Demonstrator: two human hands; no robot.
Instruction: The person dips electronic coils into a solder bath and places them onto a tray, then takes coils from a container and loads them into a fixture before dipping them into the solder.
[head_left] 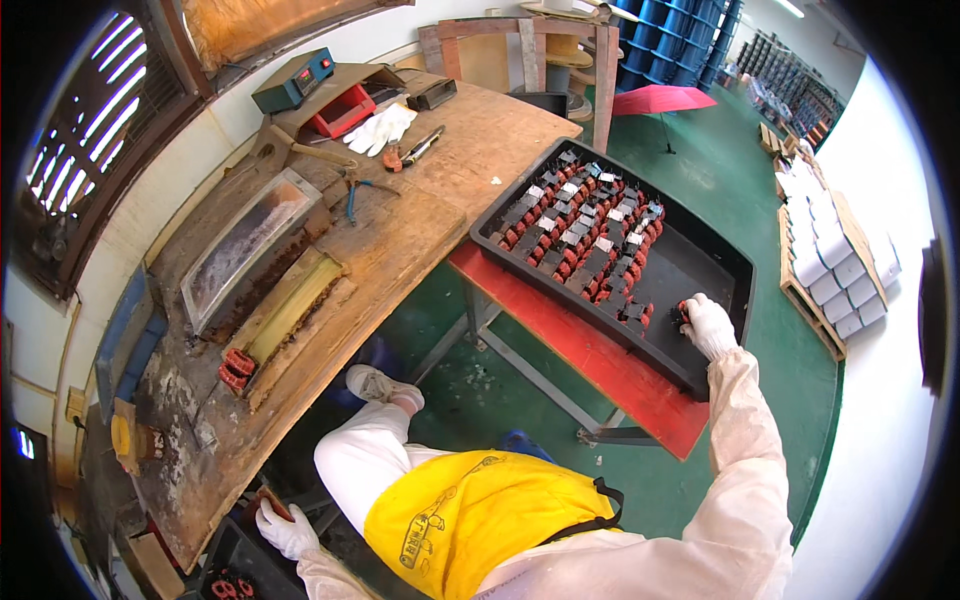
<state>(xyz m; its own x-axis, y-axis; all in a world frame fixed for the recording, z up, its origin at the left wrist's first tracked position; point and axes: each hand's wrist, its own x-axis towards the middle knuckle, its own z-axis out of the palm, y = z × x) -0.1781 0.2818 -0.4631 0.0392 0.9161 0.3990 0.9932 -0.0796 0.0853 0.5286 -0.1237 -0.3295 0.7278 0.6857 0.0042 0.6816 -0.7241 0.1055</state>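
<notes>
My right hand, in a white glove, is closed on a small red-and-black coil part over the near right part of a large black tray. Rows of similar red-and-black coils fill the tray's left and middle, some with white labels. Low at the left, my left hand, also gloved, is curled at a reddish-brown piece above a black bin. Red ring-shaped pieces lie in that bin. The left fingers are partly hidden, so their grip is unclear.
The tray rests on a red-topped stand beside a worn wooden bench. On the bench are a red coil, a glass-topped box, blue-handled pliers, white gloves and a teal meter.
</notes>
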